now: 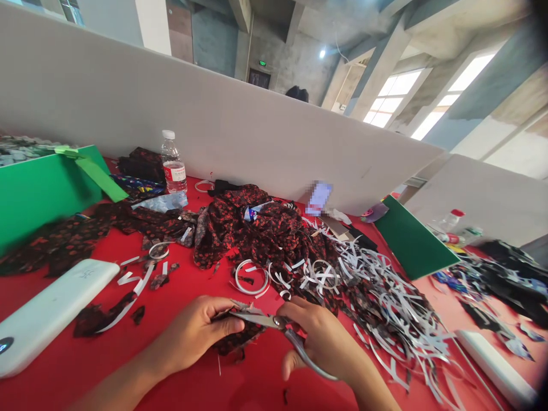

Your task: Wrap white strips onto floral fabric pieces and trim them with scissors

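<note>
My left hand (pixel 200 326) pinches a small piece of dark floral fabric (pixel 233 342) between thumb and fingers. In my right hand (pixel 319 334) is a pair of scissors (pixel 299 345) with grey handles. Their blades point left and lie along the upper edge of the fabric, close to my left thumb. Whether the blades are fully closed I cannot make out. Just beyond my hands, white curled strips (pixel 252 278) and a heap of dark fabric with red flowers (pixel 265 228) lie on the red table (pixel 171 377).
A white power bank (pixel 55 308) lies at left, near a green divider (pixel 47 194). A water bottle (pixel 174 162) and a phone (pixel 318 198) stand by the grey partition (pixel 240 131). At right are piled white strips (pixel 398 297) and another green divider (pixel 415 237).
</note>
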`<state>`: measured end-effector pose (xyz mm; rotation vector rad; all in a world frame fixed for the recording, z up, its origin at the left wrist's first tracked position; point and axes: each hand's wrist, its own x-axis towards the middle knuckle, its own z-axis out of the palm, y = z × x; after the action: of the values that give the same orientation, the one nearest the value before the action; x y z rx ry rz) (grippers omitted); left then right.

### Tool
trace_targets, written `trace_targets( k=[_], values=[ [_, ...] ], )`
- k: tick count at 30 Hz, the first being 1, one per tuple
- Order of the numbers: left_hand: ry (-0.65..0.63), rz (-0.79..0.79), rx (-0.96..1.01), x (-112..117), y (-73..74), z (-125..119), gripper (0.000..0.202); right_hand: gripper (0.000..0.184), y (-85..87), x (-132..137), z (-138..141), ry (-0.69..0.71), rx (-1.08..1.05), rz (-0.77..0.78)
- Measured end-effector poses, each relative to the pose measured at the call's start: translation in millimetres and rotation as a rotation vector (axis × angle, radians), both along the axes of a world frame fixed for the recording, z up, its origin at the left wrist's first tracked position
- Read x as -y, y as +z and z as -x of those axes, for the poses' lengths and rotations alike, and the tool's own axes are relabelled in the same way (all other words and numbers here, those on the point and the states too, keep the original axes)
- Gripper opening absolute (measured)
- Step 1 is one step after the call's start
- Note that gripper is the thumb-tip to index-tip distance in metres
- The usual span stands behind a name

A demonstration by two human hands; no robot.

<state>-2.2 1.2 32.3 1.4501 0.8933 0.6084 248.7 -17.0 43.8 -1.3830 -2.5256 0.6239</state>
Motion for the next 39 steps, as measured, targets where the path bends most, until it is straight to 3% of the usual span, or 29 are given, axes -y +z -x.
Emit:
trace_targets(
  k=[11,23,39],
  values=[
    [0.020,0.024,0.022,0.7,-2.8,-0.3,0.026,0.054,1.2,0.2,2.4,-0.026,0.086,-0.060],
    [0.038,0.031,0.026,0.4,-3.8,0.1,0.029,0.053,-4.4,-0.7,-1.5,-0.003,0.037,-0.090],
    [0.075,0.100,0.063,0.4,-9.2,1.9,0.026,0.053,-2.2,-2.1,-2.8,0.023,-0.087,0.011]
  ],
)
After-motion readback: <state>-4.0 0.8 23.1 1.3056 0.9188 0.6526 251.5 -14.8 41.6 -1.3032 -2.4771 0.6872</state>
